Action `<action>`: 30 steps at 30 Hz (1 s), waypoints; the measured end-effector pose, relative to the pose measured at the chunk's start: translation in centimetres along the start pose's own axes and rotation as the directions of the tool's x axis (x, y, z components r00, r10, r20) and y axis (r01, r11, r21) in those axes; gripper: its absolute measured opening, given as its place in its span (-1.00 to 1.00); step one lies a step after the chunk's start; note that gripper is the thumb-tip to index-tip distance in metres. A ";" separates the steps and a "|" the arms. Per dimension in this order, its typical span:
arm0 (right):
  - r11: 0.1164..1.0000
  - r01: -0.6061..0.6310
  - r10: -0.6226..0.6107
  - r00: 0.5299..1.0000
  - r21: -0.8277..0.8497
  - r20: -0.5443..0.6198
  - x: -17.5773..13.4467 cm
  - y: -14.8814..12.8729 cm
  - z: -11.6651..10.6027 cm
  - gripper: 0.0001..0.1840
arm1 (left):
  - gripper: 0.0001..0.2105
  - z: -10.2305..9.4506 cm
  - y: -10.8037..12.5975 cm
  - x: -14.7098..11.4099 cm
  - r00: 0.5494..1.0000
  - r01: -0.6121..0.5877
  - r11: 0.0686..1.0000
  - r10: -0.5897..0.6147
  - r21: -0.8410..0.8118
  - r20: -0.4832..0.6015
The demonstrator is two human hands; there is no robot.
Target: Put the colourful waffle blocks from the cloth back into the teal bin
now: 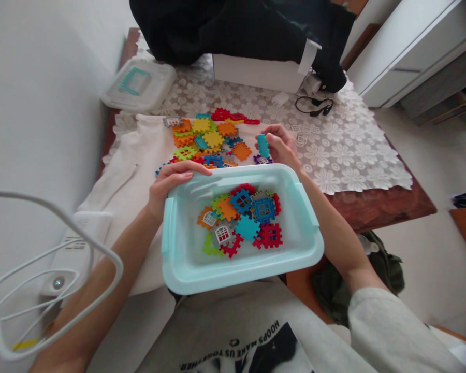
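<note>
A light-teal plastic tub [295, 259] rests against my body at the table's near edge, with several colourful interlocking plastic tiles [248, 227] lying in it. My left hand [174, 181] grips the tub's far left rim, fingers over the edge. Beyond the tub's far right corner, my right hand [281, 145] pinches a light-blue interlocking tile [263, 145], seen nearly edge-on. Just under that tile sits a purple tile with a white window piece [262, 159]. A heap of orange, yellow, green, blue and red tiles [212, 139] spreads on white cloth left of my right hand.
A clear lid with a teal handle [140, 85] lies at the back left. Behind are a white box [254, 73] under dark fabric, a black headset [314, 106] and small white window pieces [303, 135]. A white cable [116, 264] loops at the left over a power strip [81, 233].
</note>
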State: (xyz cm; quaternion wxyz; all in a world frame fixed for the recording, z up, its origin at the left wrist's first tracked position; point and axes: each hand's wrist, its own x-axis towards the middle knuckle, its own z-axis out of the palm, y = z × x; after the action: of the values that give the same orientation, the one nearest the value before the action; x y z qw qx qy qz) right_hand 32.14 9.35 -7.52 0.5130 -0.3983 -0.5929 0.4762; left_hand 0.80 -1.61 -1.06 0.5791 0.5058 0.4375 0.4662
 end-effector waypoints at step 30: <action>0.774 0.333 -0.004 0.853 -0.538 0.522 -1.6 0.5 0.9 -0.25 | -0.81 -0.3 -0.6 0.1 0.999 -0.052 0.999 0.052 0.000 -0.004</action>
State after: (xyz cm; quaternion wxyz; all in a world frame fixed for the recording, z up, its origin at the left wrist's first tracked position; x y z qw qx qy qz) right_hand 31.46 7.78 -8.42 0.2295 -0.3502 -0.8592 0.2942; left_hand 0.60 -1.53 -1.65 0.5659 0.5160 0.4254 0.4822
